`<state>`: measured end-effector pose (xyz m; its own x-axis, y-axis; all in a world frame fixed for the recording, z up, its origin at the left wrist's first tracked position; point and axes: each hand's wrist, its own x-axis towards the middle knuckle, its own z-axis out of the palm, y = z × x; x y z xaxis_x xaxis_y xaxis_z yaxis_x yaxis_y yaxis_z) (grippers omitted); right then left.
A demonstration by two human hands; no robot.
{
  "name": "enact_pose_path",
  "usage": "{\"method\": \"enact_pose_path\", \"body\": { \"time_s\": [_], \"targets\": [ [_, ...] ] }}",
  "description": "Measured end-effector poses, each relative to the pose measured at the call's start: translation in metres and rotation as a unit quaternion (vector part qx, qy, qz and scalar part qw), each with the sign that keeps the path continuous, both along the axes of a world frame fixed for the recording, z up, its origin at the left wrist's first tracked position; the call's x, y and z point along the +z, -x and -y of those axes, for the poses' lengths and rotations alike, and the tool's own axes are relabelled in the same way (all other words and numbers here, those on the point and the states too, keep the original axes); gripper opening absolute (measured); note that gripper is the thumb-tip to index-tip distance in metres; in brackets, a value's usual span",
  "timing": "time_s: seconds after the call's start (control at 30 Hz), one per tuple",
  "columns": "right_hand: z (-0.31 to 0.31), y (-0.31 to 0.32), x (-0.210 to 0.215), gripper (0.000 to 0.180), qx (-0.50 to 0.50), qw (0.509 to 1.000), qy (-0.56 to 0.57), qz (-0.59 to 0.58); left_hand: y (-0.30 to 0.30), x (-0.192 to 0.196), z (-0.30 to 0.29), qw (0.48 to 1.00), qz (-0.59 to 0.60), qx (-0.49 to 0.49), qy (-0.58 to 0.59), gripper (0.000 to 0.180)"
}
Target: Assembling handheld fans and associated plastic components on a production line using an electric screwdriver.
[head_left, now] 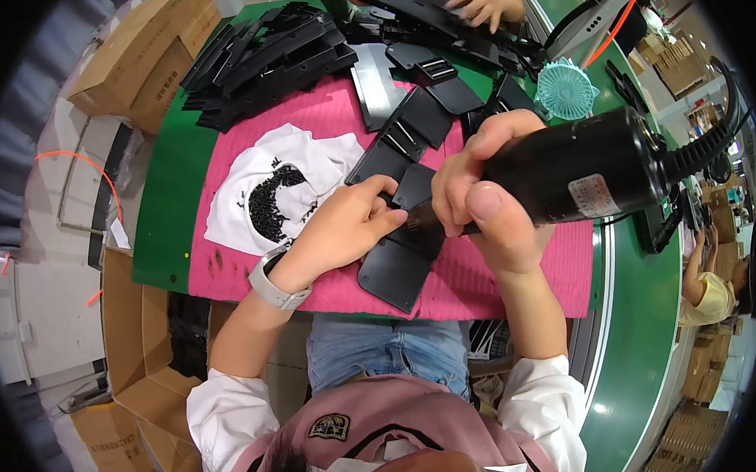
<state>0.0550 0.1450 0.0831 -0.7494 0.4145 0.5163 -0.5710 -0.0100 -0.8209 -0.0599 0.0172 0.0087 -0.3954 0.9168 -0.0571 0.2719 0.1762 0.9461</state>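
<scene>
The flat black plastic part with smooth, round-cornered panels lies on the ribbed pink mat near the front edge of the green counter, beneath both hands. The right hand is wrapped around a thick black cylindrical corded tool, its thumb along the near side and the tool's narrow end directed at the part. The left hand has its fingers curled, thumb and forefinger close together over the part beside that end; whether they pinch anything cannot be told. Left of it, tiny black screw-like pieces are heaped on a crumpled white cloth. The part looks light, stiff and rather slick, so its outer edges seem the best hold, while its thin corners might chip or scuff. The tool looks heavier, with its smooth barrel best held whole-handed, clear of the cord.
</scene>
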Motion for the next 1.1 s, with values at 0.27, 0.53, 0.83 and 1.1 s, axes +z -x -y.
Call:
{"method": "enact_pose_path", "body": {
  "time_s": [0.27,0.53,0.83,1.1],
  "targets": [
    [0.004,0.001,0.004,0.033,0.019,1.000,0.009,-0.010,-0.004,0.012,-0.001,0.999,-0.018,0.004,0.029,0.029],
    [0.000,0.010,-0.001,0.031,0.026,0.994,-0.095,0.041,-0.006,0.006,-0.003,0.999,-0.044,0.016,0.018,0.023],
    [-0.002,0.009,0.005,0.029,0.035,0.997,-0.005,0.067,-0.007,-0.002,-0.003,0.998,-0.061,0.024,-0.016,0.020],
    [0.002,0.013,0.002,0.035,0.088,0.994,-0.055,0.039,-0.006,-0.014,-0.004,0.996,-0.076,0.026,-0.049,0.022]
  ]
}}
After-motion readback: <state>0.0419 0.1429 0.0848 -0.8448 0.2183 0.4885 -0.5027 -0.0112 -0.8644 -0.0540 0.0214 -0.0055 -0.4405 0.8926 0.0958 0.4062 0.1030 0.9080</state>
